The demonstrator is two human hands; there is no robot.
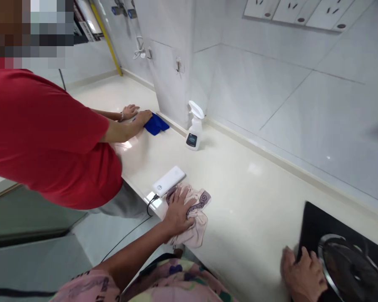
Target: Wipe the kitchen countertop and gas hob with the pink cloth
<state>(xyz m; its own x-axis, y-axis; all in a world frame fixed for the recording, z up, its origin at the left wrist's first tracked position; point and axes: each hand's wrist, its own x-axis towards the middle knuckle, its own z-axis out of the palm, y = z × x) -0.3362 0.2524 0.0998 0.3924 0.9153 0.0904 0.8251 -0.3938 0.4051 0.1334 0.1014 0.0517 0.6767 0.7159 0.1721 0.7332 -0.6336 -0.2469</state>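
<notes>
Pink printed cloth (199, 231) crumpled at the front edge of the worktop (245, 218), directly beneath the left hand (178, 212), fingers spread; right hand (305, 272) well apart, beside the cooktop (313, 221), grip impossible to tell.

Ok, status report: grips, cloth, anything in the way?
Left grip resting on pink cloth. Right grip at black cooktop, beside round lid. Cloth rumpled on cream counter. White device close beside cloth, possibly in the way.

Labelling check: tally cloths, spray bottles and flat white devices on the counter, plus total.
Cloths: 2 (pink cloth under the left hand, blue cloth at the co-worker's hand)
Spray bottle: 1
Flat white device: 1
Total: 4
</notes>
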